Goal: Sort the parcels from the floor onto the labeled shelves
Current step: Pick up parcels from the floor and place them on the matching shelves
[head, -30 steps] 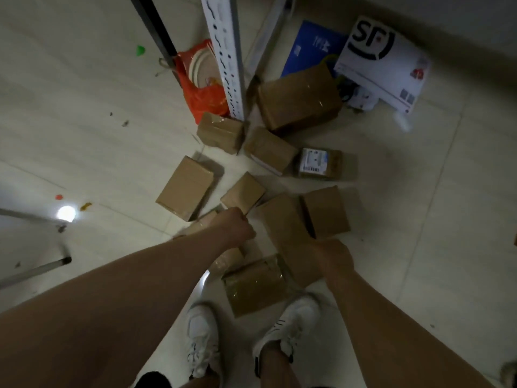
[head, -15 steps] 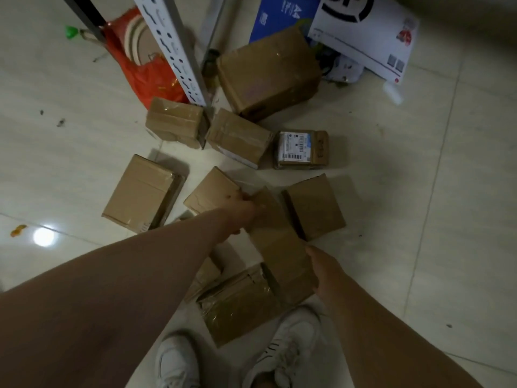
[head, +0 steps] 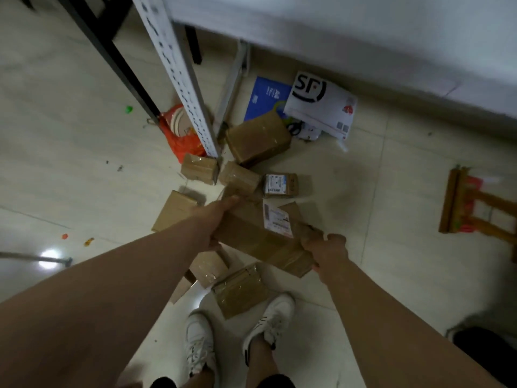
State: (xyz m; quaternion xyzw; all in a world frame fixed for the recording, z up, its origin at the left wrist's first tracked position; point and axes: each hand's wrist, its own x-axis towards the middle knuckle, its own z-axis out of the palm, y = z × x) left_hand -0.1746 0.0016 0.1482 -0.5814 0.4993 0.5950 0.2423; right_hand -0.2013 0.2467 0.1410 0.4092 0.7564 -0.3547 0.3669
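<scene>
Both hands hold one long parcel [head: 251,239] clear of the floor. It is an oblong box of plain brown cardboard, banded with glossy clear tape, with a white printed label [head: 277,221] on its upper face. The left hand [head: 214,219] grips the left end, fingers reaching along the far edge. The right hand [head: 326,247] is curled round the right end, knuckles up. The box lies slantwise, its right end nearer the person.

The other parcels lie around and beneath it on the pale, shiny tiled floor [head: 391,261]. On the far side are a big taped carton [head: 257,138], a small box [head: 198,169] at the foot of the shelf upright [head: 179,74], another small box [head: 237,177] and a squat one with a white label [head: 279,184]. To the left lies a flat box [head: 172,211]. Near, just beyond the white sneakers [head: 200,345], sit two boxes wrapped in crinkled tape [head: 237,289].

The upright is white metal punched with rows of slots. Against its foot sits a crumpled orange-red plastic bag [head: 181,138]. Farther right a blue packet [head: 264,98] and a white courier envelope [head: 321,107] with bold black lettering lie flat, overlapping. At the far right edge is a wooden frame [head: 458,203] — blurred, with slatted parts.
</scene>
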